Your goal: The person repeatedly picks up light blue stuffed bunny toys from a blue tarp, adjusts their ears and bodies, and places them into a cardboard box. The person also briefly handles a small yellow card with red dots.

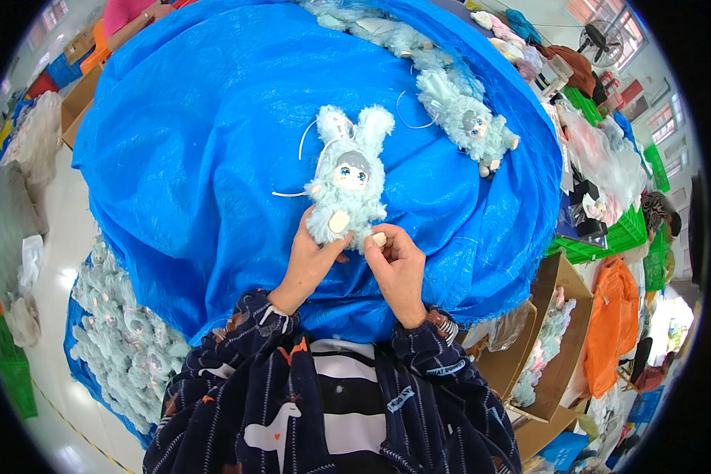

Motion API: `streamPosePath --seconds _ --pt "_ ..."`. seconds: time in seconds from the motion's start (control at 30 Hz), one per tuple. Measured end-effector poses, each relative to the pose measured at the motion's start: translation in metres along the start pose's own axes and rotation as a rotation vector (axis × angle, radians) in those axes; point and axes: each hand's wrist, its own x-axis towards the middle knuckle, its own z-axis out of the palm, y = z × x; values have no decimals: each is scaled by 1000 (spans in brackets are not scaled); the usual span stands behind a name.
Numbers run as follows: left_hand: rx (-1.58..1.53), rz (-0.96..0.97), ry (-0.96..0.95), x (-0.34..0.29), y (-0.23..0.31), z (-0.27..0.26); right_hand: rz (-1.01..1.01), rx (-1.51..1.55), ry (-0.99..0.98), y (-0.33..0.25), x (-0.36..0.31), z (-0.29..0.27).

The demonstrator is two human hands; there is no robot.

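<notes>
A person's left grip [305,254] is closing around the lower side of a pale blue-green, long-furred plush toy with upright rabbit ears and a smooth doll face [349,193], while the right grip [399,272] is pinching its small cream foot [379,238] between thumb and forefinger. The toy is lying face up just beyond both grips, its ears pointing away from them, on a creased, blue-plastic-covered worktop [213,142]. Thin white cords [288,194] are trailing from the toy, ahead of the left grip. Similar pale blue-green plush toys [470,122] are lying ahead and to the right of the right grip; a heap of fluffy pale blue-green toys [126,340] is resting below and left of the left grip.
</notes>
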Motion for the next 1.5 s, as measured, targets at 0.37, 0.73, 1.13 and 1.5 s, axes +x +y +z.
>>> streamPosePath --seconds 0.37,0.73,1.13,1.5 --pt "-59 -47 7 13 -2 -11 -760 -693 -273 -10 20 -18" --pt "-336 35 -59 20 -21 -25 -745 -524 37 -26 25 -102" --pt "-123 -9 42 32 -9 0 34 -546 778 95 68 -299" --pt "-89 9 11 34 -14 -8 -159 207 99 35 81 -116"
